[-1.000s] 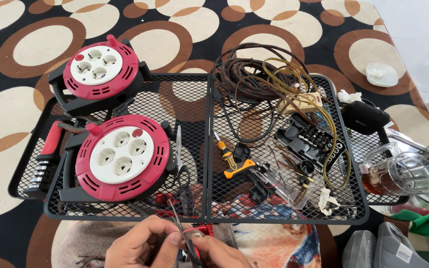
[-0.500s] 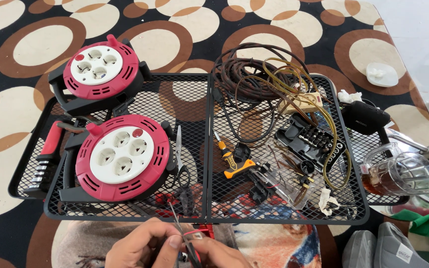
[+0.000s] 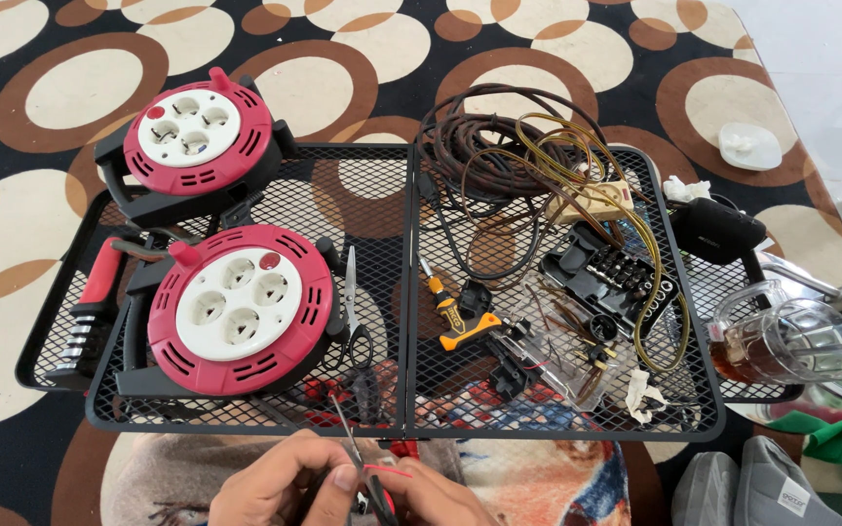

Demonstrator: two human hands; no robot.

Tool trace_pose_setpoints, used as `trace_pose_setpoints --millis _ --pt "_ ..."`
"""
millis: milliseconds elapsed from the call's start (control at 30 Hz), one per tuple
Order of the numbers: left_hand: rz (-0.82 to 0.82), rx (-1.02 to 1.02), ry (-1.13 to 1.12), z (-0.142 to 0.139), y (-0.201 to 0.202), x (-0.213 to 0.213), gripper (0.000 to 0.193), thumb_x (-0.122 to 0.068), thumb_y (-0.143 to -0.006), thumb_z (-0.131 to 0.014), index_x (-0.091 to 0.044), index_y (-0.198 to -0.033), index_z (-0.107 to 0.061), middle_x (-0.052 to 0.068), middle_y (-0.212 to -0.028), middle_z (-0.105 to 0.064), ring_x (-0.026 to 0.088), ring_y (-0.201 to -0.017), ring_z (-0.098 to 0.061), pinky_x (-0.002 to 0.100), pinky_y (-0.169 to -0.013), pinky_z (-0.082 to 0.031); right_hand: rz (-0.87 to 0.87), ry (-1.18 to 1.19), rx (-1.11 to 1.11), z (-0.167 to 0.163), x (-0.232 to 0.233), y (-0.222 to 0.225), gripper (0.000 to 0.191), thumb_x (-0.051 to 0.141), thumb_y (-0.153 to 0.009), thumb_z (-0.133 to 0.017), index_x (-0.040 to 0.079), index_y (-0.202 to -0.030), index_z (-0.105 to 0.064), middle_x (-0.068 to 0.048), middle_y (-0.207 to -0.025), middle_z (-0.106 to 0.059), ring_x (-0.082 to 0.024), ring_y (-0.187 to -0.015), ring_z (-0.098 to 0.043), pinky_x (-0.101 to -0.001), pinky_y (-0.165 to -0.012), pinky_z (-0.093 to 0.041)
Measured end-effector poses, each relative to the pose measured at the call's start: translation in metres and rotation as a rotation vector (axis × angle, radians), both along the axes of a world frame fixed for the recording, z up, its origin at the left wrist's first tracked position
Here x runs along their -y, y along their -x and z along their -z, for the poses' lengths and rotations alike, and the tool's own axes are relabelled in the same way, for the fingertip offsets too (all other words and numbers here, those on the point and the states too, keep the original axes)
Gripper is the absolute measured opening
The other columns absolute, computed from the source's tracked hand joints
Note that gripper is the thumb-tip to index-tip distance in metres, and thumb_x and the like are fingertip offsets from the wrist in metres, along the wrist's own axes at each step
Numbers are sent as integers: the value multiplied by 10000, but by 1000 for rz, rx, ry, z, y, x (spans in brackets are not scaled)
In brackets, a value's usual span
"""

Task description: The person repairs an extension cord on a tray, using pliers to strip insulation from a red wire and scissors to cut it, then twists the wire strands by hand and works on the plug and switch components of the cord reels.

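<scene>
Both hands sit below the black wire-mesh desk point(image 3: 411, 429) edge. Left hand point(image 3: 280, 482) fingers pinch a thin red wire point(image 3: 389, 471); right hand point(image 3: 436, 497) fingers grip small red-handled pliers point(image 3: 367, 482) just beside.

both hands point(image 3: 343, 487) cut off at btm edge, gripped tool point(image 3: 367, 479) unclear

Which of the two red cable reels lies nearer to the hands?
The larger-looking front reel, lying on the mesh tray; the other reel sits at the tray's far left corner.
</scene>
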State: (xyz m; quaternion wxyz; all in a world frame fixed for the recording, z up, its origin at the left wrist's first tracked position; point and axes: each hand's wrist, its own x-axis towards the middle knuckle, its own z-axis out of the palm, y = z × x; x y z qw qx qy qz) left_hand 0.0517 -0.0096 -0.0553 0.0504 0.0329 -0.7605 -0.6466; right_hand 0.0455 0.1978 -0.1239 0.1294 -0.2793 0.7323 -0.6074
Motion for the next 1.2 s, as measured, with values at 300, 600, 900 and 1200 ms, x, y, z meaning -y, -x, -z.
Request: trace_pose_setpoints --millis 300,600,900,1200 --pt "-23 12 70 0 0 -2 54 -34 -836 -760 -21 -787 -742 -2 -667 -724 20 -603 -629 192 -540 -487 35 7 -44 -9 1 -1 311 54 -988 -633 15 -1297 -646 -139 -1224 -734 -218 -1107 -742 -309 -884 -574" --pt "-28 -17 105 -2 1 -2 56 -42 -827 -760 -22 -779 -738 -8 -652 -710 15 -574 -603 189 -511 -461 34 36 -34 -12 1 -1 316 54 -1001 -625 13 -1314 -646 -140 -1198 -738 -211 -1126 -745 -305 -923 -568" --pt "13 -65 62 5 2 1 56 -42 -844 -750 -5 -803 -747 18 -680 -729 30 -595 -622 194 -524 -469 -4 -18 158 -21 1 1 334 80 -986 -622 72 -1318 -662 -126 -1316 -722 -205 -1132 -732 -281 -855 -566" --pt "-7 -83 72 5 1 0 63 -39 -852 -744 0 -802 -749 30 -700 -748 35 -624 -638 196 -551 -481 50 37 -82 -9 2 1 334 8 -959 -649 24 -1293 -655 -146 -1193 -727 -215 -1066 -746 -294 -833 -580"
